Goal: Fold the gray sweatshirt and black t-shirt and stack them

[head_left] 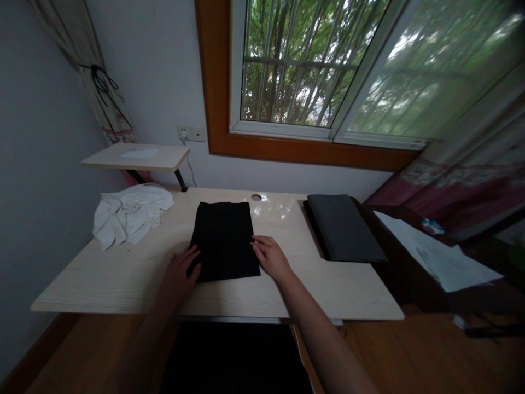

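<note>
A flat black piece, apparently folded cloth (225, 235), lies on the pale wooden desk (283, 295) in front of me. It is roughly rectangular, with its narrower end toward the wall. My left hand (178, 273) rests at its near left edge, fingers spread and the fingertips over the black surface. On the opposite side, my right hand (270, 257) touches the right edge with its fingers stretched out. Neither hand lifts the piece; it stays flat on the desk.
A crumpled white cloth (129, 210) lies at the back left, by a small raised shelf (143, 158) with paper on it. Dark flat folder-like items (344, 227) are stacked at the right. Beyond them, a white sheet (435, 251) lies on a dark surface. A window (303, 65) is behind.
</note>
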`<state>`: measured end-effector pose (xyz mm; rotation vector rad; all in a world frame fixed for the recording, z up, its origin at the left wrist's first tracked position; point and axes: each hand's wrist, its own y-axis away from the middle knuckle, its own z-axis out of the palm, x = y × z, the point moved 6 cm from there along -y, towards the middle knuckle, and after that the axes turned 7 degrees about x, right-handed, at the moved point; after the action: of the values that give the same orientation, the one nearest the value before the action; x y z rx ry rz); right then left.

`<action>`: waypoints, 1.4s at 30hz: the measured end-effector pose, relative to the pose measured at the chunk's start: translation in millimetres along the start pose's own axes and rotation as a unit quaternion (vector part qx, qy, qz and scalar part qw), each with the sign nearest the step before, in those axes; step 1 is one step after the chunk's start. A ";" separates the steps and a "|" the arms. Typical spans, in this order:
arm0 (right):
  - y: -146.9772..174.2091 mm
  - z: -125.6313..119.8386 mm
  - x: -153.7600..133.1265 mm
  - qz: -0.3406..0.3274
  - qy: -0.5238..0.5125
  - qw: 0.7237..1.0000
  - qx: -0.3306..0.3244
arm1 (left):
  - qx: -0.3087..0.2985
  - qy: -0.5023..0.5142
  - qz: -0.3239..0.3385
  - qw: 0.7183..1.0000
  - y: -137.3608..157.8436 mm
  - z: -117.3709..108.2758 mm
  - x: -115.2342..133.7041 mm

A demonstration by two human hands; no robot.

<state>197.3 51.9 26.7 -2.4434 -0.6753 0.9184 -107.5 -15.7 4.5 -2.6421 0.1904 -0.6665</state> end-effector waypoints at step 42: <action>-6.0 -14.6 56.1 0.175 -0.019 0.975 0.133 | 0.056 0.015 0.035 0.998 -114.2 53.6 7.7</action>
<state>242.8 85.7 13.0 -2.3417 -0.1182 1.1100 -71.4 105.2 12.5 -2.5069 0.2458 -0.6733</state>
